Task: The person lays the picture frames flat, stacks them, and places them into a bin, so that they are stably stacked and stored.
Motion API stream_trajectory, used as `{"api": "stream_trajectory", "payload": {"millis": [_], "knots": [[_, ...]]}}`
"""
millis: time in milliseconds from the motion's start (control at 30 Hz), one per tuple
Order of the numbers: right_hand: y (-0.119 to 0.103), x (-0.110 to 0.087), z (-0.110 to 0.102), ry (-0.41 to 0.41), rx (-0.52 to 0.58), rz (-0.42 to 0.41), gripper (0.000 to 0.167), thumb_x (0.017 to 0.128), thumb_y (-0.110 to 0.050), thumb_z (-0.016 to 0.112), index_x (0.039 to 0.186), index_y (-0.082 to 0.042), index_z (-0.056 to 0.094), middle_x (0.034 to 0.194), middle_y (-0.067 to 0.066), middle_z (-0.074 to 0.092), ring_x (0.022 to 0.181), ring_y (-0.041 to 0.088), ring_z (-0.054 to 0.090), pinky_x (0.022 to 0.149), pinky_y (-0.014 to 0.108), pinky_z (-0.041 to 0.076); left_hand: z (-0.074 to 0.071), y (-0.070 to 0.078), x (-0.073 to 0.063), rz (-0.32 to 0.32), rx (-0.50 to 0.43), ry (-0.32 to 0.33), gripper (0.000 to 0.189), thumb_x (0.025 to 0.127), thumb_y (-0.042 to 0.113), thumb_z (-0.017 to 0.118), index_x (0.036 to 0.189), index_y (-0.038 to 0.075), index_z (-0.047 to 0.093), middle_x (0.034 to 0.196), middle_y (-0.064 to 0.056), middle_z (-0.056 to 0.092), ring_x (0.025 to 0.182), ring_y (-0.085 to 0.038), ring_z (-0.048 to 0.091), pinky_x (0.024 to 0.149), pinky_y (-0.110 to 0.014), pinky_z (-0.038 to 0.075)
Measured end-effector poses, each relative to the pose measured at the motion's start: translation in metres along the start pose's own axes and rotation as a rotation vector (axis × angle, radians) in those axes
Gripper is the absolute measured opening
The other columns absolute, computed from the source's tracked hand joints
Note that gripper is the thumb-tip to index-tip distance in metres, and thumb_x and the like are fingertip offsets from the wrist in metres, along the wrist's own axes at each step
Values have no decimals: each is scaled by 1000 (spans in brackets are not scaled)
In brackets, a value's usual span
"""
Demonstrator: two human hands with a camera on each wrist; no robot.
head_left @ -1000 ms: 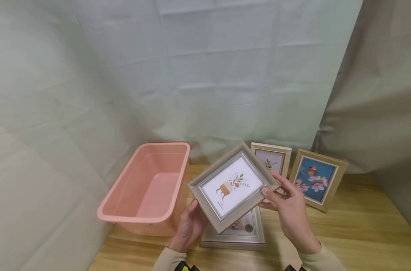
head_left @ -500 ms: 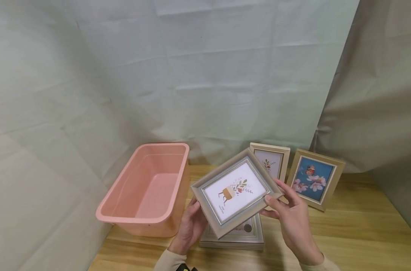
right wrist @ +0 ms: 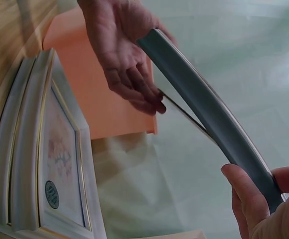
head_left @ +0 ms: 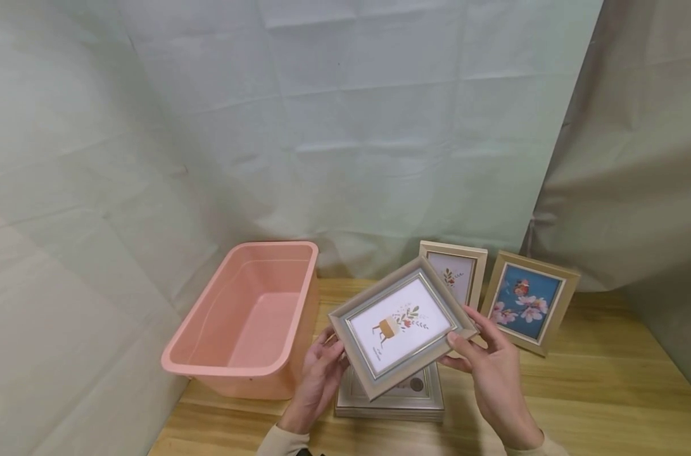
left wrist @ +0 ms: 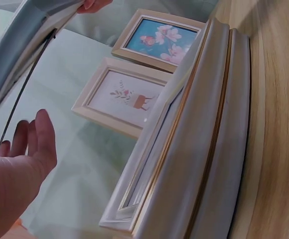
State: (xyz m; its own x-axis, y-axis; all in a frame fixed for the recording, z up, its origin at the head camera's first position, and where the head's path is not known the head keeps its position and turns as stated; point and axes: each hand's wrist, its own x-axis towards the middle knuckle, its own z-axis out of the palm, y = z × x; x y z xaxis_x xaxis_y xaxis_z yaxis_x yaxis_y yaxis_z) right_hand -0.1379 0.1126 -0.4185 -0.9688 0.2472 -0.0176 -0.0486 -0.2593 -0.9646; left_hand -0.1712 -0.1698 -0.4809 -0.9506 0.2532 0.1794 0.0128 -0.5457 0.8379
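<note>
A silver-grey picture frame (head_left: 399, 326) with a potted-plant print is held tilted above the table. My right hand (head_left: 493, 380) pinches its right corner, thumb on the front. My left hand (head_left: 315, 383) is at the left corner, partly hidden by the frame. In the right wrist view, a thin support leg (right wrist: 187, 115) stands out from the frame's back, and the curled left fingertips hold its free end; the thumb's contact is hidden. Below lies a stack of silver frames (head_left: 387, 411), the top one bearing a dark round sticker (right wrist: 52, 194).
A pink plastic tub (head_left: 239, 367) stands at the left. Behind the held frame, a cream frame (head_left: 477, 278) with a plant print stands upright. Beside it leans a gold frame (head_left: 558, 310) with a bird and blossoms. Pale cloth (head_left: 368, 158) hangs around the wooden table (head_left: 607, 392).
The held frame has shifted slightly right and down, with both hands still at it. My left thumb has moved off the frame's front edge. The tub and standing frames stay put.
</note>
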Motion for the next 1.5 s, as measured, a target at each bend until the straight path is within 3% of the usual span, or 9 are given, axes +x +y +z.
{"api": "stream_trajectory", "payload": {"millis": [233,400,500,700,833,967,1267,1367,1500], "knots": [[3,0,0,16,-5,25,62,98,10,71,156,-4,55,125,-1,63,95,13,81,74,37,70,4,1,-1,31,103,120,50,102,-3,55,151,-7,47,130,3,67,116,-8,66,99,-23,58],[7,1,0,31,-8,55,63,98,9,72,157,-5,54,121,2,61,93,13,80,74,36,70,5,1,-1,79,88,181,50,99,-11,56,145,6,49,125,7,70,115,-6,67,98,-21,60],[9,2,0,29,-10,82,66,98,9,71,159,-6,51,124,2,60,93,13,79,75,35,70,6,2,-2,111,145,254,49,96,-15,59,137,11,49,119,9,71,111,-5,69,96,-19,60],[14,2,-1,-7,-42,88,67,99,8,71,160,-6,48,120,1,62,92,13,79,77,35,70,9,7,-8,131,340,354,44,95,-13,67,136,-10,53,118,10,72,111,-5,68,96,-17,59],[15,2,-3,-48,-79,88,66,97,7,73,157,-7,49,117,2,62,93,14,79,79,35,70,2,6,-12,198,406,288,54,91,-16,69,140,-21,48,121,12,73,111,-5,68,93,-20,60],[16,1,-4,-90,-136,118,66,96,6,75,155,-10,49,120,3,61,95,14,78,82,34,70,-10,6,-17,258,476,170,70,84,-16,76,146,-22,44,132,11,69,116,-4,66,95,-23,60],[21,0,-11,-220,-237,148,88,94,6,77,169,-19,39,140,22,60,90,20,78,84,39,70,-30,11,-30,203,810,-32,129,61,2,98,171,11,31,156,-21,50,136,-7,50,109,-32,52],[22,1,-14,-249,-258,135,91,92,6,80,169,-19,39,138,21,61,88,21,79,81,39,70,-31,12,-32,168,909,-61,140,58,9,103,174,20,24,160,-22,44,135,-12,50,108,-38,53],[23,2,-18,-279,-326,118,98,84,3,88,166,-20,40,142,21,59,95,21,76,82,34,67,-30,13,-34,140,978,-87,146,58,17,106,175,22,18,163,-22,40,133,-22,53,108,-44,55]]}}
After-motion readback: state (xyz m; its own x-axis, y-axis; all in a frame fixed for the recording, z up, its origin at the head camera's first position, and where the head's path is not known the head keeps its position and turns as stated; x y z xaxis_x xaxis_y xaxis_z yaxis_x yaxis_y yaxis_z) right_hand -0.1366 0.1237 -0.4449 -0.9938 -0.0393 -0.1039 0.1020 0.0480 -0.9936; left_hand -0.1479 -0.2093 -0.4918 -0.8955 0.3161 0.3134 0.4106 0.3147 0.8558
